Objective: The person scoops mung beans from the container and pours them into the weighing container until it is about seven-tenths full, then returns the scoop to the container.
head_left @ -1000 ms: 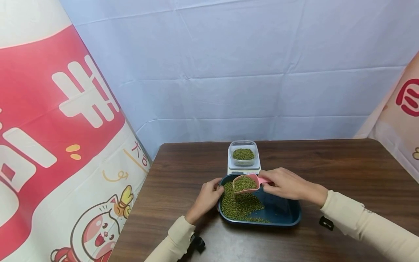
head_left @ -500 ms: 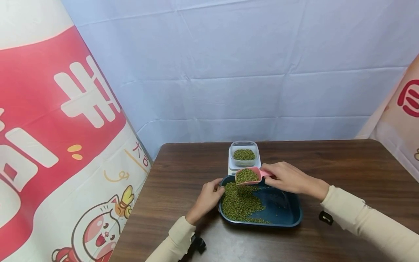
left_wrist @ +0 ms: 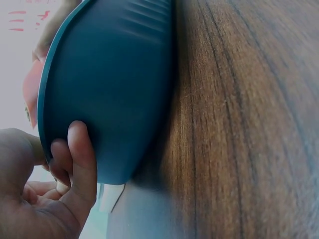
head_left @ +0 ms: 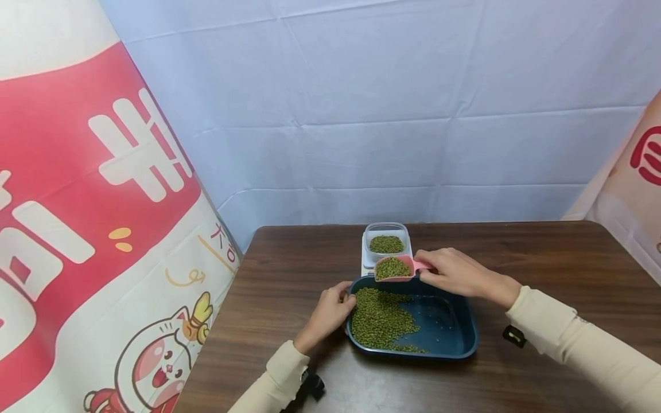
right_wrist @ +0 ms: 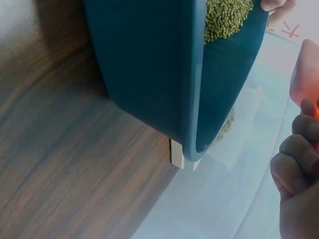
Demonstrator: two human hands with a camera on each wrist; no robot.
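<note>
Scoop (head_left: 409,263) pink, beans (head_left: 381,318) grn, tray (head_left: 445,322) dk blue; tabletop (head_left: 537,258) brn w/ dk grain; scale (head_left: 366,264) prob. white.

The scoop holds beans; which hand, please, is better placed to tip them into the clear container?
Probably the right hand: it grips the scoop of beans near the container, while the left hand holds the tray.

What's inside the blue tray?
Green beans are heaped toward the left end of the blue tray, with a few strays on its otherwise bare right part. The tray's floor under the heap is covered.
</note>
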